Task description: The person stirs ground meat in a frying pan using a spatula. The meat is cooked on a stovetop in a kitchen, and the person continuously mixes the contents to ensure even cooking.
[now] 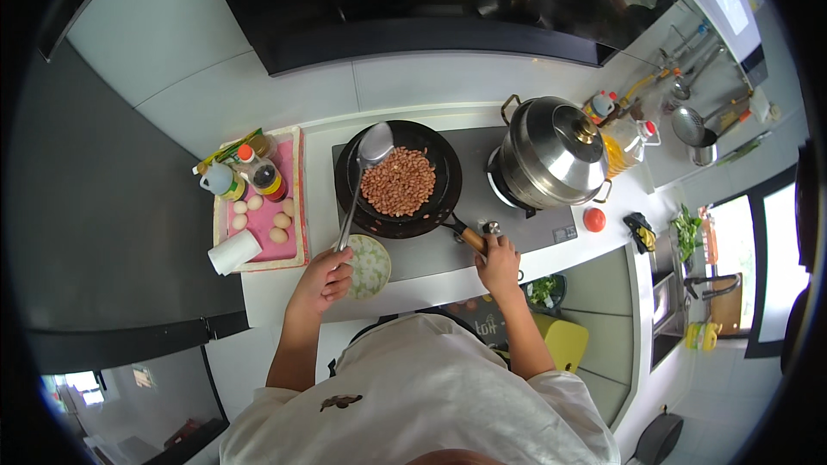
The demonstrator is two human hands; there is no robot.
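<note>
A black wok (446, 174) sits over the left part of the cooktop (420, 258), holding a heap of reddish-brown peanuts (399, 182). My left hand (323, 281) grips the handle of a metal cooking spatula (376, 144); its broad head is at the wok's upper left, beside the peanuts. My right hand (499, 265) is closed around the wooden end of the wok's handle (473, 240). A green-and-white patterned plate (368, 268) lies just below the wok, right of my left hand.
A lidded steel steamer pot (549, 155) stands on the right burner. Nearby are a tomato (594, 219) and an oil jug (623, 145). At the left, a pink-lined tray (300, 206) holds eggs (280, 226), sauce bottles (268, 179) and a white paper roll (234, 252). A range hood (413, 32) hangs behind.
</note>
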